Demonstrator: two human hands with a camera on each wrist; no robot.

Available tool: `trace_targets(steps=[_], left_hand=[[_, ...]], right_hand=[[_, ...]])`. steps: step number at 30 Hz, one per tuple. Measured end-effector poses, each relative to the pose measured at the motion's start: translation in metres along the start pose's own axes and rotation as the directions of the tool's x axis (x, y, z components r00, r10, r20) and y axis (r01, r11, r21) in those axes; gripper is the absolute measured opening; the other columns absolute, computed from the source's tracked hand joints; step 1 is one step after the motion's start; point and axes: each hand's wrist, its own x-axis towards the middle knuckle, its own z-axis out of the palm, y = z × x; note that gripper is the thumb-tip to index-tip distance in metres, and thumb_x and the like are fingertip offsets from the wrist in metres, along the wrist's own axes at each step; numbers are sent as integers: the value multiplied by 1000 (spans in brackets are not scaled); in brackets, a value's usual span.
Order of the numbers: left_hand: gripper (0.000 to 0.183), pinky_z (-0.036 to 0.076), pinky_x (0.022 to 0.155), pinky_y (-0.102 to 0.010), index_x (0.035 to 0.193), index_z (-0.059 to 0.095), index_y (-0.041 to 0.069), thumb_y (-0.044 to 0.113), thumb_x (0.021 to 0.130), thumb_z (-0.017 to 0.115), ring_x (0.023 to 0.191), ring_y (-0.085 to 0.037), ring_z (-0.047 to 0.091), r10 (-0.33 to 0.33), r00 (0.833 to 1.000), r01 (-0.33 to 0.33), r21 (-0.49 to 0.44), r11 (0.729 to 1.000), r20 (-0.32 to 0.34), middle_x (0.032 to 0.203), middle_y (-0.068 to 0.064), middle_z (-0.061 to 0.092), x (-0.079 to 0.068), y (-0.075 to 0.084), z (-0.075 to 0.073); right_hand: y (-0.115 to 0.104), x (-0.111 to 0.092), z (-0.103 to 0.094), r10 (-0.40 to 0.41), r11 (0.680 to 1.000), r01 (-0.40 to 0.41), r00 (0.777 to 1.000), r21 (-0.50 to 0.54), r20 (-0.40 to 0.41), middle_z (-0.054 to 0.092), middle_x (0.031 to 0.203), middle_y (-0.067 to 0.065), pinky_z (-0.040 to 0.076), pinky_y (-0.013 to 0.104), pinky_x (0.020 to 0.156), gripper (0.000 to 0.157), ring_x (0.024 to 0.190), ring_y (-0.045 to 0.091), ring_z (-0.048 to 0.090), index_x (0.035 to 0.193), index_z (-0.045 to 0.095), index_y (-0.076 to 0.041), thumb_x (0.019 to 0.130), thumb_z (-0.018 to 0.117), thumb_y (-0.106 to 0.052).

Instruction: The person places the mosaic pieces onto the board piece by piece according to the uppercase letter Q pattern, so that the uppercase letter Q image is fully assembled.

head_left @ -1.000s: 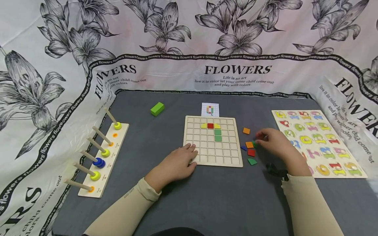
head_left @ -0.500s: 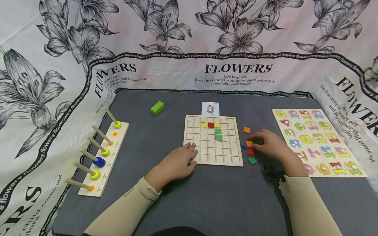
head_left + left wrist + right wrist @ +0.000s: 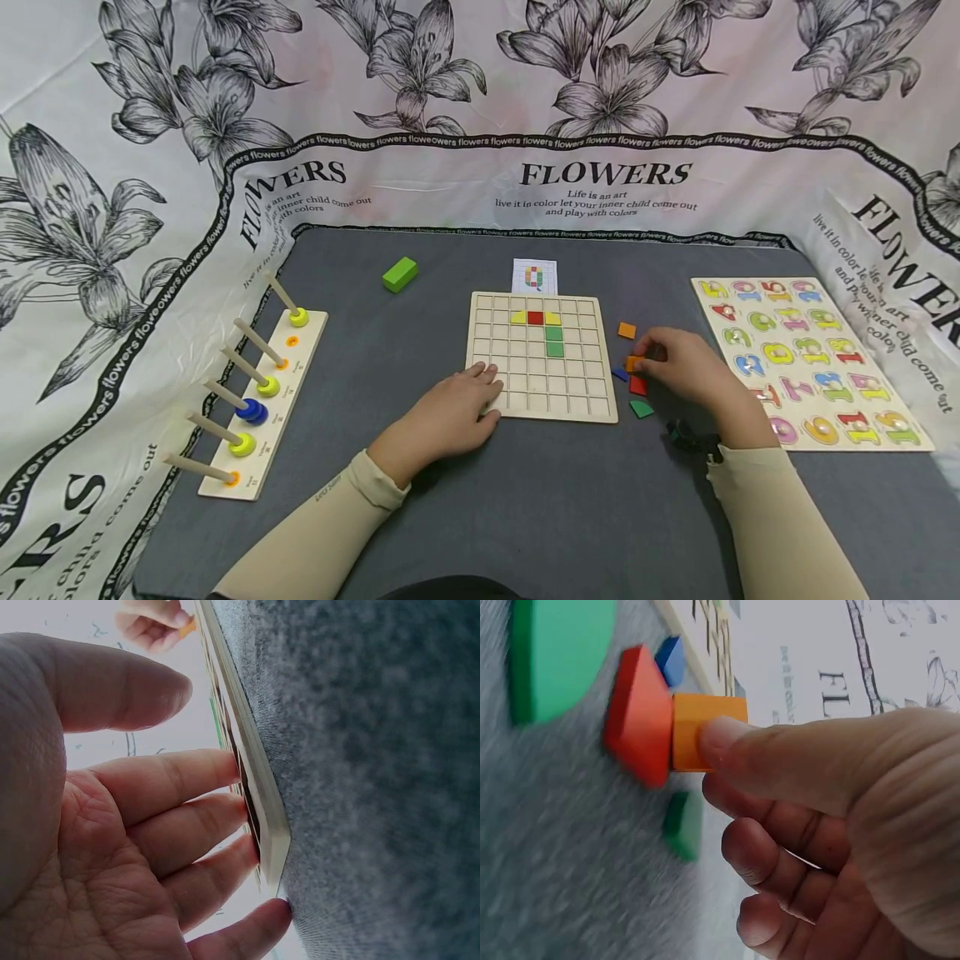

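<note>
My right hand [image 3: 693,367] pinches an orange square tile [image 3: 688,724], its thumb across the face in the right wrist view. Close around that tile lie a red tile [image 3: 639,712], a blue piece [image 3: 670,661] and two green tiles, one large in this view [image 3: 559,656] and one smaller [image 3: 684,829]. My left hand [image 3: 450,410] rests on the lower left edge of the wooden grid board [image 3: 525,396], fingers extended over its rim [image 3: 262,802]. On the grid sit yellow corner pieces, a red square [image 3: 535,317] and two green squares [image 3: 554,342].
A pattern card [image 3: 534,276] stands against the board's far edge. Another orange tile [image 3: 626,331] lies right of the board. Further right is a number puzzle board [image 3: 813,367]; at left, a peg board with rings [image 3: 258,417] and a green block [image 3: 400,274].
My right hand has moved slightly left and over the loose tiles, its fingers now on the orange square. The small green piece beside it has become hidden in the head view. My left hand stays put.
</note>
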Motion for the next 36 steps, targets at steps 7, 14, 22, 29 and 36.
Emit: trace_targets(steps=[7, 14, 22, 29, 36], left_hand=[[53, 36, 131, -58, 160, 56, 6, 31, 113, 58, 165, -31, 35, -8, 1000, 8, -12, 1000, -7, 173, -14, 42, -1, -2, 0], [52, 38, 130, -57, 159, 57, 6, 31, 113, 59, 164, -32, 36, 9, 1000, -9, -2, 1000, -5, 172, -15, 44, 2, -3, 3], [52, 39, 130, -56, 158, 58, 7, 32, 113, 58, 164, -31, 37, 7, 1000, -7, 12, 1000, -1, 171, -14, 45, 6, 0, 3], [52, 40, 129, -57, 157, 59, 6, 31, 112, 59, 163, -32, 38, 14, 1000, -13, 22, 1000, -15, 170, -15, 46, 6, -1, 1], [52, 39, 130, -56, 157, 59, 5, 30, 112, 60, 163, -33, 38, 0, 1000, 1, 17, 1000, -14, 170, -16, 46, 2, -1, -2]], right_hand=[[-34, 21, -4, -13, 999, 15, 999, 30, -44, 68, 94, 9, 47, 37, 68, 8, 80, 25, 56, 106, 72, -9, 105, 75, -16], [-78, 65, 23, -58, 991, 60, 998, 120, -26, 69, 100, 10, 46, 39, 70, 6, 82, 26, 54, 110, 73, -10, 107, 72, -16], [-102, 99, 53, -103, 985, 102, 995, 136, 6, 74, 109, 11, 53, 44, 82, 8, 90, 27, 62, 110, 74, -9, 108, 71, -17], [-106, 104, 64, -116, 979, 116, 993, 165, -9, 74, 107, 12, 56, 46, 89, 10, 95, 28, 65, 111, 73, -7, 108, 70, -15], [-110, 104, 67, -135, 979, 132, 991, 153, 9, 75, 108, 12, 56, 47, 90, 9, 95, 28, 66, 111, 74, -7, 107, 70, -14]])
